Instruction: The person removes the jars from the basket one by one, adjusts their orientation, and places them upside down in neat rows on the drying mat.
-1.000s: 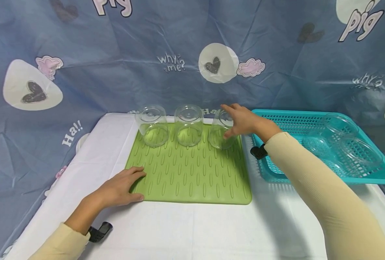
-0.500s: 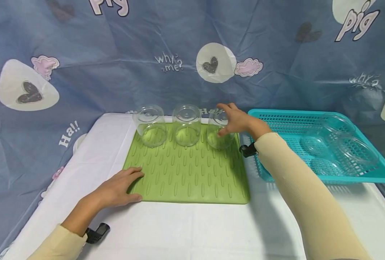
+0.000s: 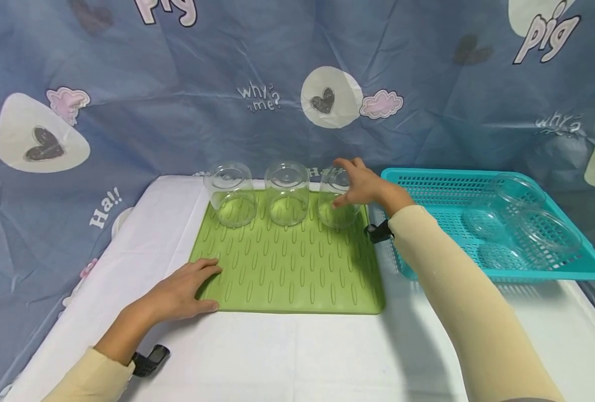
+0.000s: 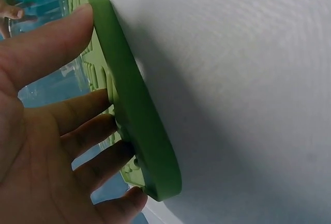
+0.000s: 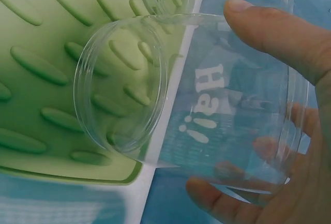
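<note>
A green drying mat [image 3: 292,268] with raised oval ridges lies on the white cloth. Three clear jars stand upside down along its far edge: a left jar [image 3: 233,195], a middle jar [image 3: 287,195] and a right jar [image 3: 335,215]. My right hand [image 3: 363,184] holds the right jar near its upturned base, thumb on one side and fingers on the other in the right wrist view. The jar's mouth meets the mat. At the mat's near left corner, my left hand [image 3: 182,290] rests on the edge, its fingers spread and fairly straight, the thumb by the front rim.
A turquoise perforated basket [image 3: 443,173] stands right of the mat, with more clear jars [image 3: 548,237] lying in it. A blue printed sheet [image 3: 177,84] hangs behind. White cloth [image 3: 277,357] covers the table in front.
The whole head view has shifted slightly. My right hand stays on the right jar, its wrist now slightly further left. The left hand has kept its place on the mat corner.
</note>
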Demonstrator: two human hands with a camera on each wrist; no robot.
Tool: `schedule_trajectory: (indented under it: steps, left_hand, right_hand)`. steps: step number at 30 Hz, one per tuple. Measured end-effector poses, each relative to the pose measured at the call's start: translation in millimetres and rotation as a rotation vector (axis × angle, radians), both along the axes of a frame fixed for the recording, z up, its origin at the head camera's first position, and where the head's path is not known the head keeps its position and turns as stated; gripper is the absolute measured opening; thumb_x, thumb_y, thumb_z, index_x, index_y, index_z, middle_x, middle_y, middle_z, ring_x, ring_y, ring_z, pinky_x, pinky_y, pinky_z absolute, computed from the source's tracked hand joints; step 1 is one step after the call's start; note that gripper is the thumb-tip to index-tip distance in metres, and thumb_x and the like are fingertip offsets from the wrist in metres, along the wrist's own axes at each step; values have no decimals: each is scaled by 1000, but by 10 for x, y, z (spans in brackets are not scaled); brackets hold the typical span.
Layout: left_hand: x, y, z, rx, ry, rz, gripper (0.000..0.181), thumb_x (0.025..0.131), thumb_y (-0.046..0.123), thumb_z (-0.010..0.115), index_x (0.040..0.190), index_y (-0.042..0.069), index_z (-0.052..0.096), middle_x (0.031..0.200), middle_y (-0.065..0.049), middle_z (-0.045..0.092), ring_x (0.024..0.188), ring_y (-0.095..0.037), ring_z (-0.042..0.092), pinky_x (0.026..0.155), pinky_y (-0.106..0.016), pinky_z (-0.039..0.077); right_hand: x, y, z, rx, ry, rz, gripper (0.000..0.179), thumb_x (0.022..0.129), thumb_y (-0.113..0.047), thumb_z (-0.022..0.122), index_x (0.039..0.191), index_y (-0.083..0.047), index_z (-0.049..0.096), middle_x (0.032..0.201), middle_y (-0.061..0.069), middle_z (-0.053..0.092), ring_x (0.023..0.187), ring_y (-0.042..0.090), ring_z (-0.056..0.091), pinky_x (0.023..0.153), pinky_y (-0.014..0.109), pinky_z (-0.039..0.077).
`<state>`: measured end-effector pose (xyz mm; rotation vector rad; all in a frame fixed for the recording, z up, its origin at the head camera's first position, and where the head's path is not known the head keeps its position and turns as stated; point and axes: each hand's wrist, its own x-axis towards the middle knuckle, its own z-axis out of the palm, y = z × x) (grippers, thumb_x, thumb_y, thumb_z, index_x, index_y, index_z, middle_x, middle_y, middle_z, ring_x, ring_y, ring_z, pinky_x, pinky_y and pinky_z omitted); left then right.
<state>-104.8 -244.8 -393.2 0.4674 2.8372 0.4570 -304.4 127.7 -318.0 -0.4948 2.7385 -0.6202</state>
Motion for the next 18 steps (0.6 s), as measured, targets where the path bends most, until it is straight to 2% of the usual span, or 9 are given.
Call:
schedule_trajectory:
  steps: [6,18]
  left_hand:
    - [5,-2,5,2,13,-4,70,82,34,79,139,3,53,150,-19,45,136,-47,43,104,-63,44]
    - [6,9,-20,4,6,5,70,82,33,79,140,2,53,151,-20,44,136,-48,42,104,-64,44]
  right_hand:
    - [13,13,-44,-22,-15,-9,106,80,-36,82,159,-27,13,162,18,11,145,48,24,109,66,39]
    - [24,32,-107,-66,19,-20,107,78,-36,83,159,-29,14,165,15,8,145,48,28,112,67,36]
